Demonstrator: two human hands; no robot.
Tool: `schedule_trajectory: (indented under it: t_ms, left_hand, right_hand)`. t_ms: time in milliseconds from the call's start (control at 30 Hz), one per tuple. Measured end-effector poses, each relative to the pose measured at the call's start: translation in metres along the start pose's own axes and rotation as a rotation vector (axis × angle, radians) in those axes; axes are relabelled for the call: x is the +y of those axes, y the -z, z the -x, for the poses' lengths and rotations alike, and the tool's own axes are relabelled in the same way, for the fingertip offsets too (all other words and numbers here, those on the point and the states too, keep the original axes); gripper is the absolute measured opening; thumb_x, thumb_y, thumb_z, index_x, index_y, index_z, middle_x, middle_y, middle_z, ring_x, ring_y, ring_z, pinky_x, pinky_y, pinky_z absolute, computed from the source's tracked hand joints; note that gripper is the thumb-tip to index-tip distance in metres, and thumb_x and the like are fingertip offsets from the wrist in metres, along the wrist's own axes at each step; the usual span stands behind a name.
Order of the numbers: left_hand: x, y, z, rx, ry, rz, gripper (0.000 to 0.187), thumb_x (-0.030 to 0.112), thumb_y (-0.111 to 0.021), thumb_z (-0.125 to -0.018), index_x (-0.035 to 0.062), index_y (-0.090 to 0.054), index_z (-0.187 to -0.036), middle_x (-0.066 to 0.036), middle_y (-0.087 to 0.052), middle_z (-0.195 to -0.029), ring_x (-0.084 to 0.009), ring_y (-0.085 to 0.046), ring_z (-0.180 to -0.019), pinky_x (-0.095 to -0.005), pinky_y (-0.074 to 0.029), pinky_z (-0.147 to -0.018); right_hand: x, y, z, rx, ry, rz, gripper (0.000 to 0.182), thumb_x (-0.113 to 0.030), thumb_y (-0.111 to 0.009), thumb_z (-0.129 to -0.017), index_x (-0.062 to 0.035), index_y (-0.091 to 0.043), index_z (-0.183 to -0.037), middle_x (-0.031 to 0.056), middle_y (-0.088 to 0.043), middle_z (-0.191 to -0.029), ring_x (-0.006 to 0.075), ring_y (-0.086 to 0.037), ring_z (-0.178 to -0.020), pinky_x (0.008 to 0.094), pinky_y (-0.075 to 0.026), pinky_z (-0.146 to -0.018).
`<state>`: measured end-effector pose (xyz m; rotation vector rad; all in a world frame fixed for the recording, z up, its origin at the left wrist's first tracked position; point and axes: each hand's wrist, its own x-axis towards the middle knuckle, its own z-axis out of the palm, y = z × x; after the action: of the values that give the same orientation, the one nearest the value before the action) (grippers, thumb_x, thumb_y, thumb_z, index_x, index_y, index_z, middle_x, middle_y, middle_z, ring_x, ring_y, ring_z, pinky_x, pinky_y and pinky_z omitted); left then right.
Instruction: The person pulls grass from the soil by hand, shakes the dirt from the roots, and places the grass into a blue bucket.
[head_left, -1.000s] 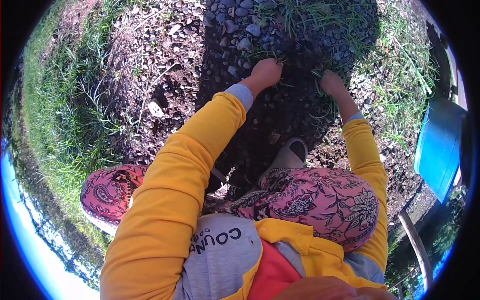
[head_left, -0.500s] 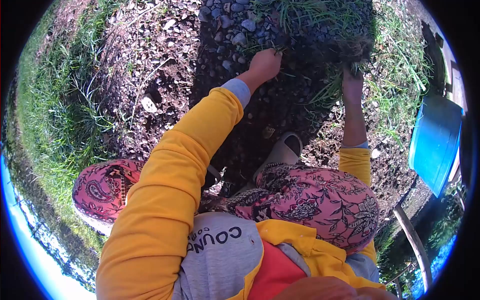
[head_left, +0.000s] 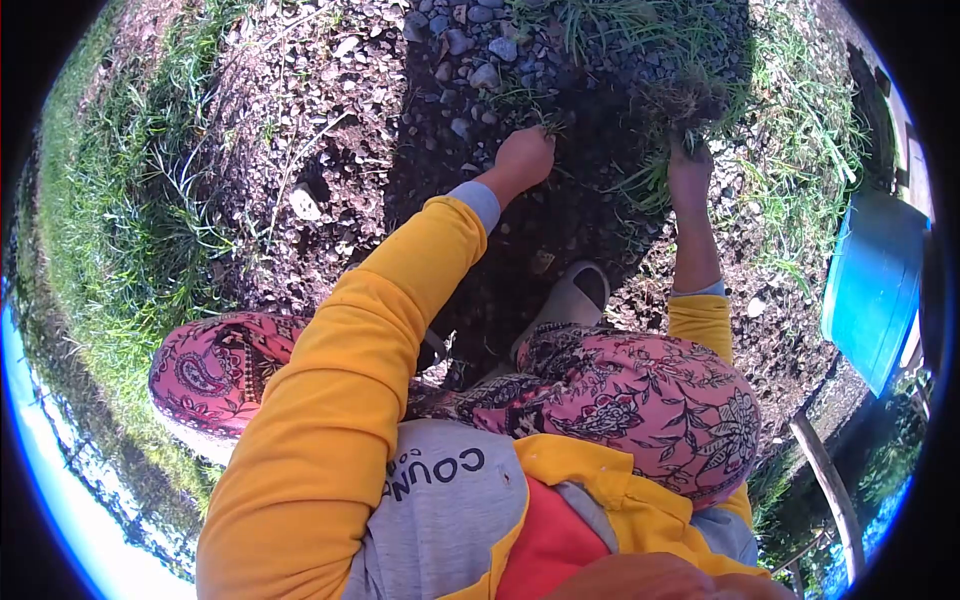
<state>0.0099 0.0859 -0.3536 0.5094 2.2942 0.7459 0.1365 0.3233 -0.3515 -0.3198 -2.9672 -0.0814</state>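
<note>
My left hand [head_left: 525, 160] is closed in a pinch over the shaded soil, with a small tuft of grass [head_left: 552, 124] sticking out at its fingertips. Farther right, my right hand [head_left: 690, 172] grips an uprooted grass clump [head_left: 688, 102]; its brown, soil-matted roots point away from me and green blades hang out to the left of the hand. Beneath both hands lies dark soil with pebbles [head_left: 485, 76]. The fingers of my right hand are partly hidden by shadow and blades.
Sunlit grass [head_left: 150, 200] runs along the left, and more grass [head_left: 800, 150] grows at the right. A blue plastic container [head_left: 873, 285] stands at the far right, near a wooden stick [head_left: 828, 490]. A pale stone [head_left: 305, 203] lies on the left soil. My sandal [head_left: 570, 305] is below the hands.
My left hand has come slightly nearer to me with its tuft. The clump in my right hand has shifted a little left, and its roots look less smeared than before.
</note>
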Motion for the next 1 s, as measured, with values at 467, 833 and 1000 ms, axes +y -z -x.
schedule_trajectory:
  t_ms: [467, 833, 1000]
  left_hand:
    - [-0.016, -0.013, -0.003, -0.004, -0.038, 0.087, 0.024, 0.021, -0.044, -0.085, 0.0016, -0.059, -0.087, -0.021, -0.060, -0.089, -0.0371, -0.057, -0.086, -0.0422, -0.044, -0.075]
    - [-0.017, -0.032, 0.000, -0.025, -0.006, 0.267, 0.022, 0.021, -0.046, -0.085, 0.0034, -0.059, -0.087, -0.012, -0.058, -0.074, -0.0220, -0.056, -0.062, -0.0329, -0.043, -0.056]
    - [-0.009, -0.015, 0.006, -0.101, 0.031, 0.269, 0.023, 0.021, -0.047, -0.084, 0.0020, -0.059, -0.091, -0.015, -0.059, -0.077, -0.0288, -0.058, -0.071, -0.0354, -0.044, -0.063]
  right_hand:
    - [-0.028, -0.008, 0.002, -0.053, -0.137, -0.166, 0.028, -0.017, -0.053, -0.075, -0.0058, -0.059, -0.100, 0.0200, -0.057, -0.091, 0.0361, -0.054, -0.089, 0.0448, -0.042, -0.077]
    - [-0.046, -0.058, 0.013, -0.509, -0.011, -0.250, 0.029, -0.016, -0.051, -0.074, -0.0039, -0.060, -0.099, 0.0178, -0.058, -0.087, 0.0326, -0.056, -0.086, 0.0389, -0.044, -0.078]
    - [-0.042, 0.024, -0.027, 0.130, -0.612, -0.877, 0.029, -0.016, -0.052, -0.073, -0.0053, -0.061, -0.099, 0.0177, -0.059, -0.085, 0.0333, -0.056, -0.086, 0.0393, -0.044, -0.078]
